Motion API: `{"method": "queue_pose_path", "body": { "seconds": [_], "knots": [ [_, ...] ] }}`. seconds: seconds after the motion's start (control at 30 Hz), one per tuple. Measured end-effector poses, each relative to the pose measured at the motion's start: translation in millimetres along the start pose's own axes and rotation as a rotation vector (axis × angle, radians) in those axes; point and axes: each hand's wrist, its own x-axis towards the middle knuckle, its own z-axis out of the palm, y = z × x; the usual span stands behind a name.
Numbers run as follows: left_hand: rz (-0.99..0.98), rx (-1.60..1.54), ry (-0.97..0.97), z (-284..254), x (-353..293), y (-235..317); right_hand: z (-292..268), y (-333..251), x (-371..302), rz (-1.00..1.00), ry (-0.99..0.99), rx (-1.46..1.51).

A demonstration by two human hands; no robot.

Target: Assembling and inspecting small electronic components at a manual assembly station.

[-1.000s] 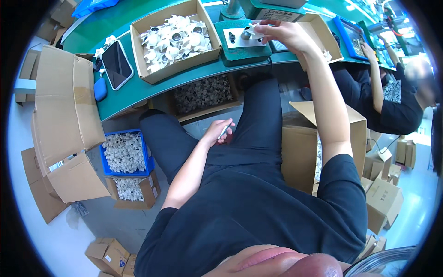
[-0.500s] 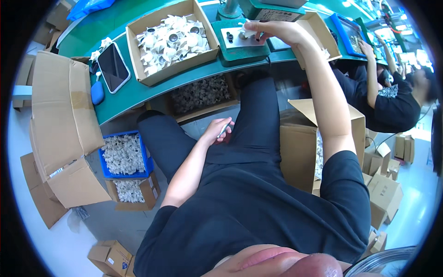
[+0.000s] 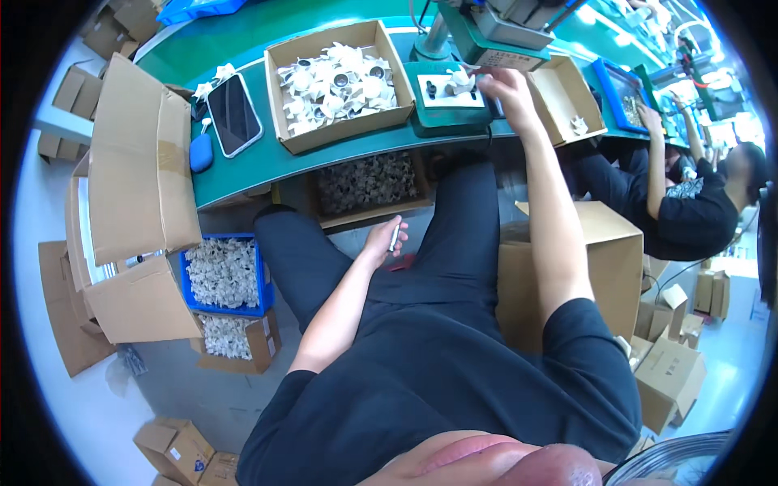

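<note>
Green bench [image 3: 243, 174] is my landmark. Right hand [image 3: 504, 87] is up on it, at the white plate [image 3: 454, 89] of the small green press [image 3: 454, 105], fingers bunched together on a white part [image 3: 462, 78] sitting there, I judge so it seats under the press head. Whether the grip is firm I cannot tell; the fingertips blur into the part.

Left hand [image 3: 387, 241] hangs below the bench, over my lap, fingers loosely curled around a thin white stick-like piece [image 3: 395, 236], probably parked there as the next piece. Its exact kind is too small to make out.

Open box [image 3: 336, 85] of white parts sits on the bench left of the press, within easy reach for feeding. Phone [image 3: 234, 113] lies flat further left on the bench, beside a blue pouch [image 3: 200, 152]. Second box [image 3: 567, 101] right of the press holds a few parts, likely the finished ones.

Under the bench: a carton of grey parts [image 3: 369, 182], a blue crate [image 3: 223, 274] of pale parts, and big cardboard flaps [image 3: 134, 186] to the left.

Press head is cut off at the top edge. A co-worker's arm [image 3: 656, 162] reaches onto the bench at far right; their work is blurred. My chin hides the bottom.
</note>
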Motion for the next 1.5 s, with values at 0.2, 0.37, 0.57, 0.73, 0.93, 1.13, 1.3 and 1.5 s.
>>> {"method": "queue_pose_path", "body": {
  "seconds": [0.2, 0.37, 0.57, 0.73, 0.93, 1.13, 1.3, 1.5],
  "knots": [
    [0.033, -0.056, 0.048, 4.8, -17.2, 12.6, 41.4, -26.5, -19.1, -0.252, 0.210, -0.178],
    [0.260, -0.066, 0.133, 4.7, -43.6, 33.5, 84.0, -45.8, -40.8, -0.416, 0.506, -0.206],
    [0.851, 0.016, 0.372, -16.9, -129.9, 104.7, 114.5, -101.3, -24.5, -0.562, 0.315, -0.416],
    [1.338, 0.162, 0.592, -21.5, -203.5, 195.8, 116.7, -105.8, -39.2, -0.559, 0.189, -0.196],
    [1.339, 0.877, 1.038, -74.6, -175.7, 266.1, 100.4, -78.0, -74.8, -0.485, 0.263, -0.047],
    [1.173, 0.290, 0.693, -3.7, -191.7, 226.7, 85.7, -53.7, -120.4, -0.251, 0.307, 0.146],
    [1.085, 0.092, 0.378, 10.1, -191.3, 164.0, 114.2, -44.6, -144.5, -0.065, -0.029, 0.305],
    [0.576, 0.126, -0.240, 10.5, -171.4, 113.1, 145.9, -64.0, -150.5, -0.124, -0.433, 0.373]
  ]
}}
